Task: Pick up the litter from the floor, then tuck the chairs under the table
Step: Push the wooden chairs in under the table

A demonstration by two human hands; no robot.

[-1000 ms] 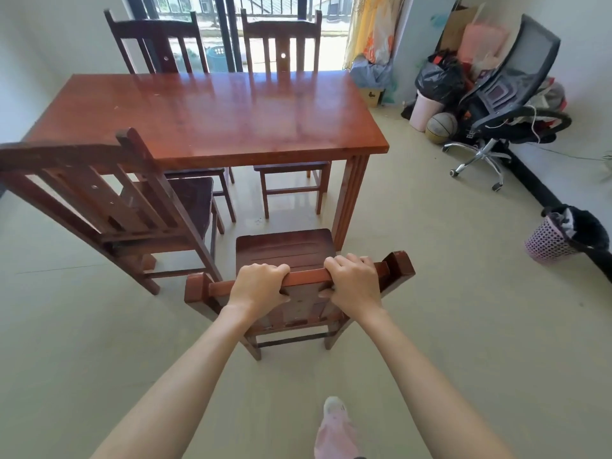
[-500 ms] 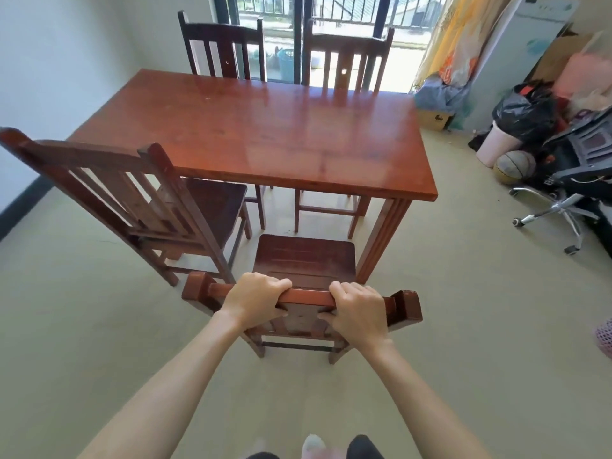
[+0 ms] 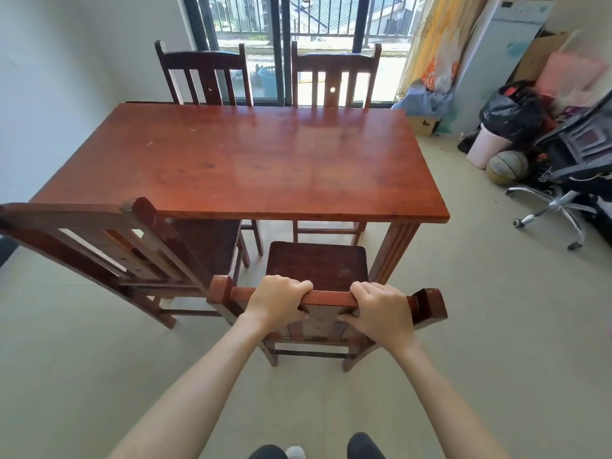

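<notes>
A dark wooden chair (image 3: 317, 263) stands in front of me, its seat facing the near right end of the red-brown table (image 3: 251, 160). My left hand (image 3: 277, 298) and my right hand (image 3: 381, 308) both grip its top rail, fingers curled over the far side. The seat's front edge sits just below the table's near edge, beside the right table leg (image 3: 394, 250). Another chair (image 3: 109, 246) stands to the left, its seat partly under the table. Two more chairs (image 3: 334, 76) are tucked in on the far side.
An office chair (image 3: 569, 180), a basketball (image 3: 506, 167), a pink bin (image 3: 485, 147) and a black bag (image 3: 510, 111) crowd the right wall. Glass doors with bars lie behind the table. Open floor spreads to my left and right.
The chair has slid closer to the table with both hands still gripping its rail, and I have stepped forward. The view has swung left, so the pink basket on the right is out of frame.
</notes>
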